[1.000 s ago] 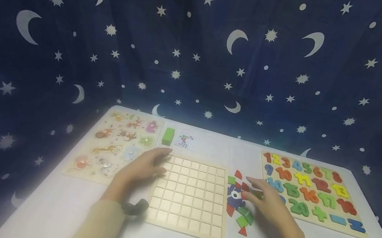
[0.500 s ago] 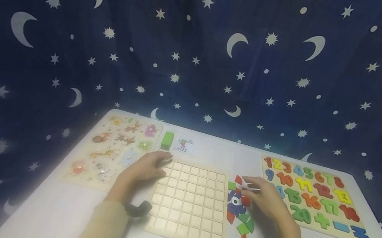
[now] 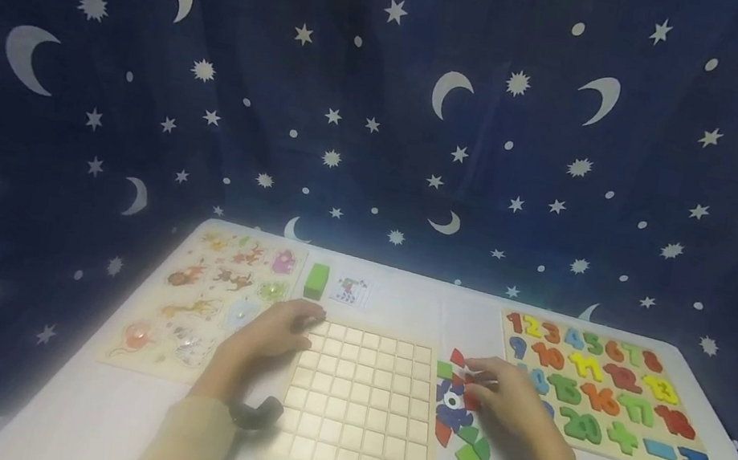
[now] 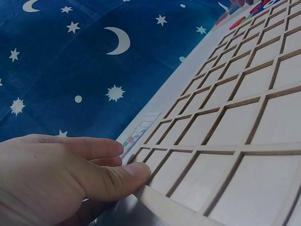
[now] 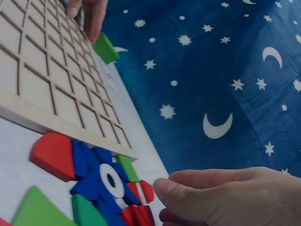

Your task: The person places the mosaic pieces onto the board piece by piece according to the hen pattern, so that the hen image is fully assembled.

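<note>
A wooden grid board [image 3: 358, 399] with empty square cells lies in front of me. My left hand [image 3: 306, 321] rests on its far left corner, fingers fairly straight; in the left wrist view the thumb [image 4: 134, 172] presses the frame of the board [image 4: 225, 141]. Right of the board lies a pile of red, blue and green flat pieces [image 3: 457, 424]. My right hand [image 3: 477, 370] hovers over its far end. In the right wrist view its thumb and fingers [image 5: 162, 200] are loosely bent beside small red pieces [image 5: 141, 188], with nothing clamped between them.
An animal peg puzzle [image 3: 196, 299] lies at the left and a number puzzle [image 3: 606, 392] at the right. A green block [image 3: 316, 280] and a small picture card [image 3: 353, 291] sit behind the board. A star-and-moon curtain surrounds the white table [image 3: 111, 415].
My right hand has drawn slightly left and nearer over the far end of the pile. The left hand stays on the board's corner. The head view has tilted a little.
</note>
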### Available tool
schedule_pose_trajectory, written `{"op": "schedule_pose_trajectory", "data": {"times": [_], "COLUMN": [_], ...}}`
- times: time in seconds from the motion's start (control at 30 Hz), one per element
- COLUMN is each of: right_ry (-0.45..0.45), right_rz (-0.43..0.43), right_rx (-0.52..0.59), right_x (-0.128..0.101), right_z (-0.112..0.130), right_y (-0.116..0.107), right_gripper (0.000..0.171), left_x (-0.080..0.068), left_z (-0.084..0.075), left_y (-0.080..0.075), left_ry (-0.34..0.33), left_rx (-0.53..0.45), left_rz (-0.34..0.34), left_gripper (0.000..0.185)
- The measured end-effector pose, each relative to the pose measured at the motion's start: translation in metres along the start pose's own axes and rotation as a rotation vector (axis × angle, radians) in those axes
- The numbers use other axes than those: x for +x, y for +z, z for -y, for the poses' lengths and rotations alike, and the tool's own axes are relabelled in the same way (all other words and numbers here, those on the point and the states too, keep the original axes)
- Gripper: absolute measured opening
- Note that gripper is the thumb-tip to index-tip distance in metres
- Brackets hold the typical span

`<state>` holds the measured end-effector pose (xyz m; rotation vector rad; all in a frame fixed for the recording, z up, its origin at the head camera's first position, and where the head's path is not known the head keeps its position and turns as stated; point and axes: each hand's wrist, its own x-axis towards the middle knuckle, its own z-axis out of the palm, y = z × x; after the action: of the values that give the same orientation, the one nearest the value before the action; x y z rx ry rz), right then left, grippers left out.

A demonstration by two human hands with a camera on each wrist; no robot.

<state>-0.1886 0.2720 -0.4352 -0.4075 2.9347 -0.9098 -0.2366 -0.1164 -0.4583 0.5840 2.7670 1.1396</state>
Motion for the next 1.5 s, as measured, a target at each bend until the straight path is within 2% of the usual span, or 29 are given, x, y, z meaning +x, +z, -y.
{"op": "schedule_pose_trajectory", "data": {"times": [0.2, 0.8, 1.23, 1.5], "right_ry": [0.027, 0.044, 0.160, 0.243], "right_rz": [-0.036, -0.049, -0.043, -0.072], "right_rx": [-0.079, -0.167, -0.134, -0.103], "right_x": [0.001, 0.010, 0.008, 0.011], "right_z": [0.001, 0.002, 0.005, 0.010], "right_y": [0.012, 0.025, 0.029, 0.033], "right_gripper": [0.029, 0.023, 0.022, 0.018], "left_x": [0.001, 0.000, 0.002, 0.006], "left_z": [-0.002, 0.001, -0.001, -0.001], "left_y": [0.001, -0.003, 0.000, -0.005], "left_ry": [-0.005, -0.037, -0.042, -0.011], "left_rx": [0.023, 0.005, 0.007, 0.063], "left_rz": [0.001, -0.012, 0.007, 0.032], "left_gripper": [0.053, 0.054, 0.054, 0.053]}}
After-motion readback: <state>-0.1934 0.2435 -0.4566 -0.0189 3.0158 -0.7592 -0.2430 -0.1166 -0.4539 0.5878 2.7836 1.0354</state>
